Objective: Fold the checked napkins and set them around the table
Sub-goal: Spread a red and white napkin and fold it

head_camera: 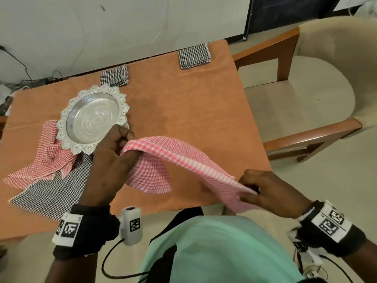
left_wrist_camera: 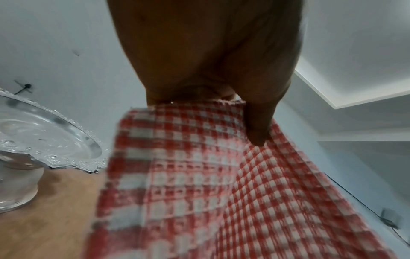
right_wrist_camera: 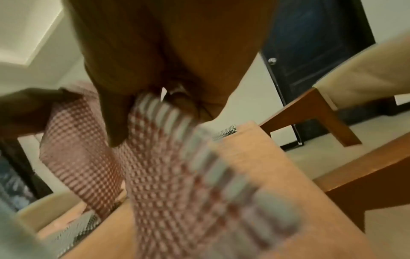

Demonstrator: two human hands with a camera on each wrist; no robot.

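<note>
A pink-and-white checked napkin (head_camera: 179, 160) hangs stretched above the orange table (head_camera: 193, 111), held at both ends. My left hand (head_camera: 120, 148) pinches one end near the silver dish; in the left wrist view that napkin (left_wrist_camera: 199, 175) drapes down from the thumb. My right hand (head_camera: 253, 188) grips the other end at the table's front right corner, and the right wrist view shows the cloth (right_wrist_camera: 177, 175) blurred. Two folded black-and-white napkins (head_camera: 114, 75) (head_camera: 194, 56) lie along the far edge. A red checked napkin (head_camera: 47, 158) and a black checked napkin (head_camera: 55, 190) lie unfolded at the left.
An ornate silver dish (head_camera: 92, 118) stands on the left of the table, partly over the loose napkins. A cream armchair with wooden arms (head_camera: 306, 94) is close to the table's right side. Cables run along the wall behind.
</note>
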